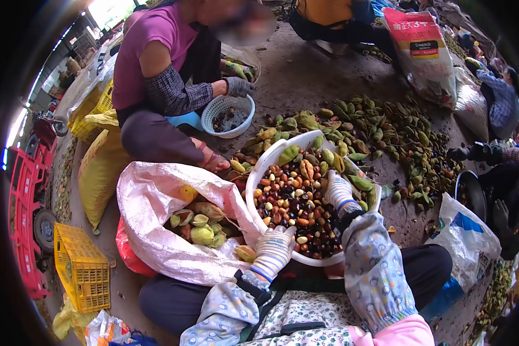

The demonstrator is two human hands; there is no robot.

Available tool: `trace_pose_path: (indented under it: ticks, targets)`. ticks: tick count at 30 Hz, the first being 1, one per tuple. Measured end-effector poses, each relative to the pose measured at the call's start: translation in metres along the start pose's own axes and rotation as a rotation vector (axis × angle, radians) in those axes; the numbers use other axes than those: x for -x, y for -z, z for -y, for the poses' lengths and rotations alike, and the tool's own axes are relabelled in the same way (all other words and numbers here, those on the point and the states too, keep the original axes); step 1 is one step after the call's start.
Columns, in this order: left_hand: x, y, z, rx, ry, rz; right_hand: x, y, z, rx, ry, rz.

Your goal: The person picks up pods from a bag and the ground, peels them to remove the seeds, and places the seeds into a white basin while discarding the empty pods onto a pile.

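A red cart stands at nine o'clock in the view, a yellow crate at eight. Also near eight, a pinkish sack holds split pods. At eleven, a co-worker's glove is above a pale basket. The left hand lies at six, by the rim of the white basin; whether it grips, I cannot tell. The basin sits at four, full of seeds (glossy browns, some cream). There the right hand reaches among pods, its fingertips hidden, grip unclear.
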State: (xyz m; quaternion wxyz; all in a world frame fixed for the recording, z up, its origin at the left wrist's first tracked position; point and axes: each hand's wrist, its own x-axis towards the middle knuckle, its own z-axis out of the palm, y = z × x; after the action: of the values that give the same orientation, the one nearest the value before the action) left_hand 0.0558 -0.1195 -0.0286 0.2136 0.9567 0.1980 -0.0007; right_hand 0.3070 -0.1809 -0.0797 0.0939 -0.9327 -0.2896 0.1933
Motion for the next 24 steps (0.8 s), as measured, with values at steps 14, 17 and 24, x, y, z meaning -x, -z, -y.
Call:
trace_pose_path:
  ticks: [14, 17, 24]
  targets:
    - [-0.005, 0.01, 0.016, 0.487, 0.288, 0.023, 0.041, 0.032, 0.015, -0.937, 0.22, 0.067]
    - [0.002, 0.037, 0.065, 0.623, 0.385, -0.262, 0.052, 0.042, 0.039, -1.102, 0.433, 0.314]
    - [0.028, 0.123, 0.078, 0.213, 0.284, -0.781, 0.096, 0.063, 0.085, -1.301, 0.57, 0.707]
